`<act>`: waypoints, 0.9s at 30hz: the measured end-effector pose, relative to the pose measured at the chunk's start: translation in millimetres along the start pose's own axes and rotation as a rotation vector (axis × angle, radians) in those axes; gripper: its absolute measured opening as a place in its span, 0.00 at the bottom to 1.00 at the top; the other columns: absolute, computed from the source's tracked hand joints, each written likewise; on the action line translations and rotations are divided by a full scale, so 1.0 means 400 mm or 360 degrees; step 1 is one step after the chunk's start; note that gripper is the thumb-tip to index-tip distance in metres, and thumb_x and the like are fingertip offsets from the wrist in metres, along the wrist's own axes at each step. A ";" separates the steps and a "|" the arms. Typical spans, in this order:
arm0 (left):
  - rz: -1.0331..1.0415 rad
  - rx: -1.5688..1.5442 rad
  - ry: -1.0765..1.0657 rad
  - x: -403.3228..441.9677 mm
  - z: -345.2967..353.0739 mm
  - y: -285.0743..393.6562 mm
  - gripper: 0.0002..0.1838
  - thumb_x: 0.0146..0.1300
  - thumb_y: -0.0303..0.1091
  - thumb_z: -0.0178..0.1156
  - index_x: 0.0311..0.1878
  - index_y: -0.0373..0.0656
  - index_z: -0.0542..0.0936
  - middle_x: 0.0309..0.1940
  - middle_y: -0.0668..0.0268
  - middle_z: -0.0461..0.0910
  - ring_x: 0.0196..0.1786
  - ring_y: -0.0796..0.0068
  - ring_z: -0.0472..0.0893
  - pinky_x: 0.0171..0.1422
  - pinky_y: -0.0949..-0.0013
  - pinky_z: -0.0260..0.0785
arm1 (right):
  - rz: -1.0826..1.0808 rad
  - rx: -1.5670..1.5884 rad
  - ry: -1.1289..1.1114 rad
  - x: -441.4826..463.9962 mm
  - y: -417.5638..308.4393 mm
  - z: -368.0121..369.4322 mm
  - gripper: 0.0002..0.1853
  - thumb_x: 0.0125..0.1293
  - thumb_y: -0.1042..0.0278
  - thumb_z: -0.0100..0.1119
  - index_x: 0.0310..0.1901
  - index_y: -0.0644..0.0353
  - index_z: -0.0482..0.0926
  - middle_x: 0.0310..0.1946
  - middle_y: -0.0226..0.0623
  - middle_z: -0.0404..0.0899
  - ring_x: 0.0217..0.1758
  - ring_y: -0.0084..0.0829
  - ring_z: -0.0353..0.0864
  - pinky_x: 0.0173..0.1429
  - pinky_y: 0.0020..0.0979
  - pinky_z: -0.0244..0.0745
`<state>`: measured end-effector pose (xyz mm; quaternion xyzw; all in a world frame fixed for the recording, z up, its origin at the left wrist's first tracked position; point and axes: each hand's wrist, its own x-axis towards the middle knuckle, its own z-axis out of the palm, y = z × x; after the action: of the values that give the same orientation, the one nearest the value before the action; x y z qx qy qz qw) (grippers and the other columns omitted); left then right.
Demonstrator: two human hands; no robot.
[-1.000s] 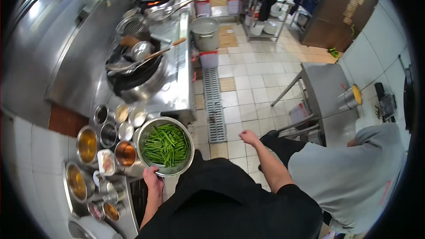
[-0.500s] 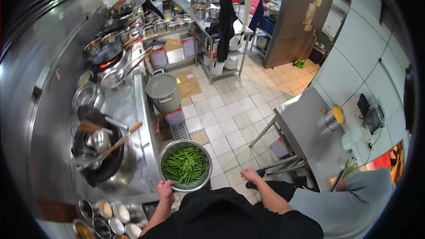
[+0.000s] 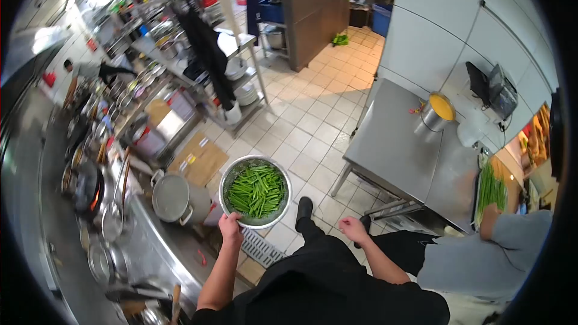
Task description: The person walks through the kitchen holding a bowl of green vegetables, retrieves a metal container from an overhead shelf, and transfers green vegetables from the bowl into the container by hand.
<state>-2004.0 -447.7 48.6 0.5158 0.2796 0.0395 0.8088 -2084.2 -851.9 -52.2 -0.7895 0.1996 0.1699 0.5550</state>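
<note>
My left hand (image 3: 230, 229) grips the near rim of a round metal bowl (image 3: 283, 214), its fingers closed on the edge. Cut green beans (image 3: 257, 191) lie heaped inside the bowl, which hangs in front of me above the floor. On my other side, my right hand (image 3: 349, 229) hovers by my leg with its fingers loosely curled and nothing in them. A large lidded pot (image 3: 171, 198) stands left of the bowl.
Along the left runs a steel stove counter (image 3: 141, 247) with pans and a flame. To the right, a steel table (image 3: 391, 138) bears a pot of yellow liquid (image 3: 441, 108). A co-worker in grey (image 3: 481, 259) stands close by green stalks (image 3: 491, 192). A drain grate (image 3: 262, 248) lies in the floor.
My view has turned right and I have moved forward, so the stove slides left and the table comes nearer. The bowl stays in my left hand. One of my feet now shows ahead.
</note>
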 end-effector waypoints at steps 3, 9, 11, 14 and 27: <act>-0.0034 0.0011 0.0008 0.160 0.132 0.018 0.08 0.48 0.18 0.53 0.32 0.38 0.74 0.26 0.68 0.76 0.25 0.75 0.75 0.27 0.73 0.68 | -0.0203 -0.0050 -0.0040 0.176 -0.132 0.032 0.14 0.61 0.59 0.57 0.42 0.61 0.80 0.33 0.37 0.82 0.35 0.28 0.81 0.41 0.30 0.75; -0.0269 0.0104 0.0048 0.428 0.211 0.027 0.14 0.46 0.17 0.51 0.39 0.39 0.74 0.30 0.66 0.75 0.31 0.71 0.77 0.36 0.67 0.73 | -0.0330 -0.0285 0.0076 0.490 -0.488 -0.068 0.15 0.62 0.59 0.58 0.42 0.63 0.79 0.34 0.39 0.82 0.37 0.29 0.81 0.42 0.30 0.75; -0.0331 0.0106 0.0094 0.503 0.235 0.022 0.14 0.46 0.17 0.51 0.39 0.39 0.74 0.31 0.65 0.75 0.31 0.69 0.77 0.32 0.66 0.72 | -0.0351 -0.0225 0.0144 0.584 -0.577 -0.136 0.15 0.62 0.59 0.57 0.42 0.62 0.79 0.34 0.39 0.82 0.37 0.32 0.81 0.44 0.31 0.75; -0.0321 0.0103 0.0285 0.576 0.339 0.051 0.12 0.46 0.18 0.51 0.36 0.39 0.74 0.28 0.66 0.75 0.28 0.71 0.76 0.26 0.67 0.69 | -0.0354 -0.0177 0.0112 0.715 -0.686 -0.183 0.15 0.62 0.59 0.57 0.42 0.61 0.79 0.35 0.39 0.82 0.38 0.33 0.81 0.45 0.31 0.75; -0.0374 0.0146 0.0072 1.350 0.739 0.169 0.11 0.47 0.18 0.52 0.36 0.38 0.76 0.26 0.68 0.76 0.24 0.75 0.75 0.26 0.71 0.69 | -0.0178 -0.1185 -0.0237 1.538 -0.691 -0.157 0.16 0.60 0.56 0.53 0.32 0.61 0.81 0.28 0.43 0.82 0.32 0.33 0.82 0.39 0.34 0.75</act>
<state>-1389.4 -466.1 -23.8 0.5150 0.3578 -0.0568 0.7769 -1411.4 -904.8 -109.4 -0.9322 0.0401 0.2570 0.2516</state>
